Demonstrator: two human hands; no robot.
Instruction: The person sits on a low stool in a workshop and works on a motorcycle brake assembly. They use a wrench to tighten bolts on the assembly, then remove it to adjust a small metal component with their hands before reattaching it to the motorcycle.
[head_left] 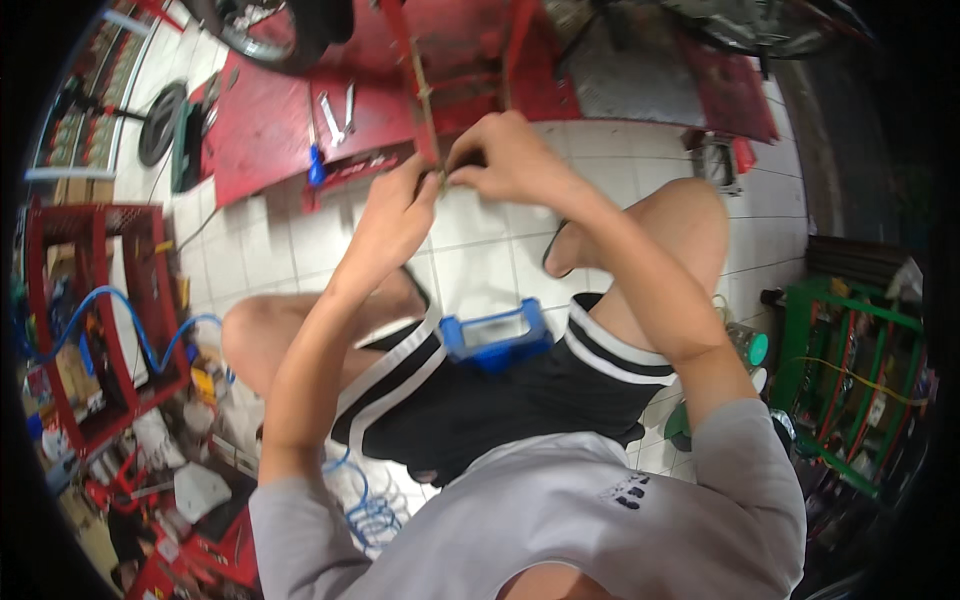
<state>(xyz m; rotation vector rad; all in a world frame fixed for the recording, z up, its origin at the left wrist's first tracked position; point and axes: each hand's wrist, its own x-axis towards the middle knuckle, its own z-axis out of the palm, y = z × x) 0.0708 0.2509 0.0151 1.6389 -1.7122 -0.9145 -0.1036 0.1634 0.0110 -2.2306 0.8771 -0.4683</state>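
My left hand (398,212) and my right hand (508,160) meet at the near end of a narrow red metal bar (422,100). This bar belongs to a red frame standing on the red platform (262,135) in front of me. The left fingers are closed against the bar's end. My right thumb and index finger pinch at the same spot from the right. A small brass-coloured bit (442,181) shows between the fingertips, too small and blurred to name. On the platform, left of my hands, lie two wrenches (331,118) and a blue-handled screwdriver (317,166).
A motorcycle wheel (262,35) stands on the platform at the far left. Between my thighs is a blue plastic piece (495,350). A red rack (105,330) with a blue hose (150,345) stands left, a green rack (845,385) right. Tools and boxes clutter the lower left.
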